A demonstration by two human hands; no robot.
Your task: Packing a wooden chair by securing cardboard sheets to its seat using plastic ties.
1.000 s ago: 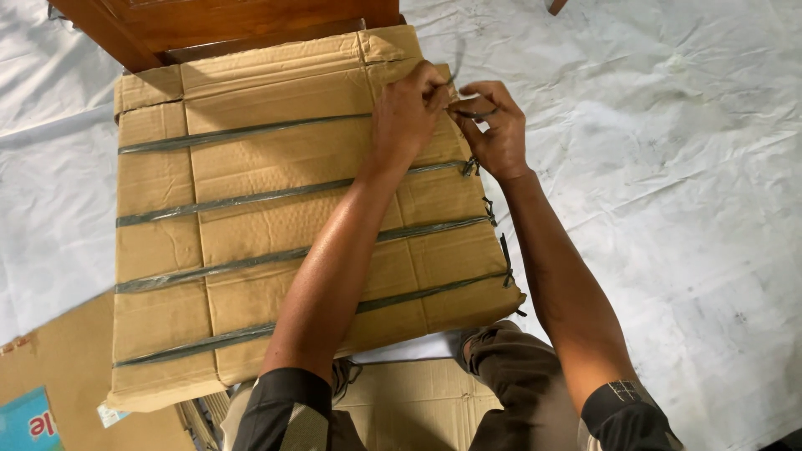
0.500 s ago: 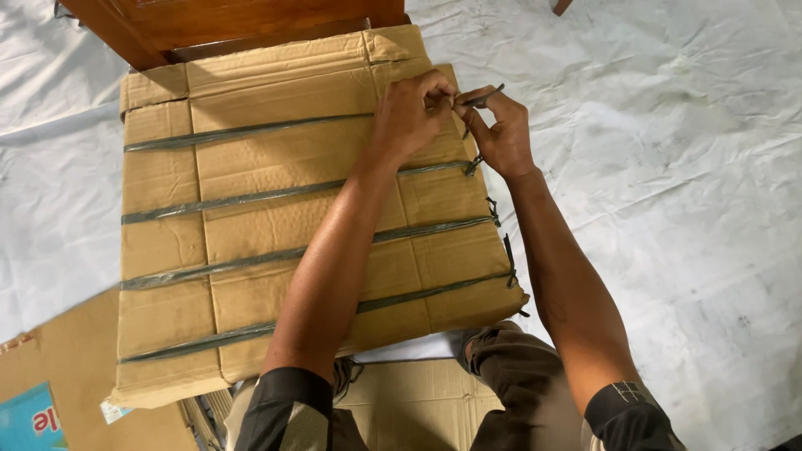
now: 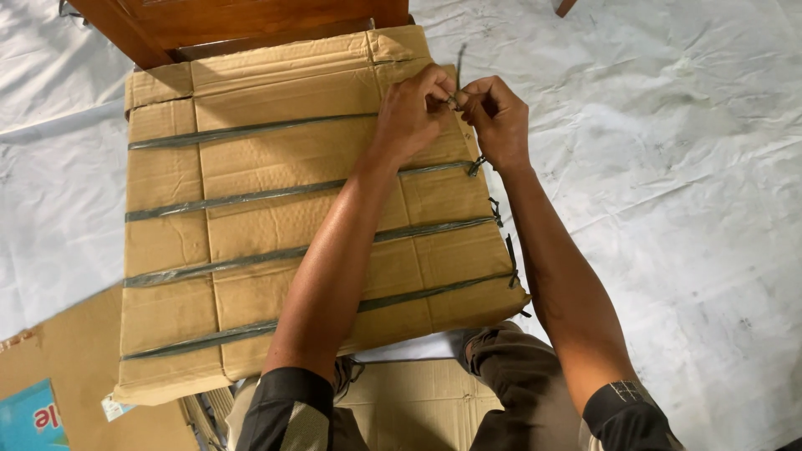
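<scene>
A flat cardboard-wrapped bundle (image 3: 276, 217) lies on a white sheet (image 3: 668, 209), its far end against dark wooden furniture (image 3: 234, 21). Five dark plastic straps (image 3: 251, 196) cross it from left to right. The four nearer ones look finished: each ends in a small knot (image 3: 478, 164) with a short loose tail along the right edge. The farthest strap (image 3: 251, 131) is the one in hand. The left hand (image 3: 411, 113) and right hand (image 3: 497, 121) meet at the bundle's far right corner, fingertips pinched together on that strap's loose ends (image 3: 457, 83), one of which sticks up between them. Judging from this, the tying is nearly complete, with only this last knot left to close. More flattened cardboard (image 3: 58, 392) lies at the lower left
</scene>
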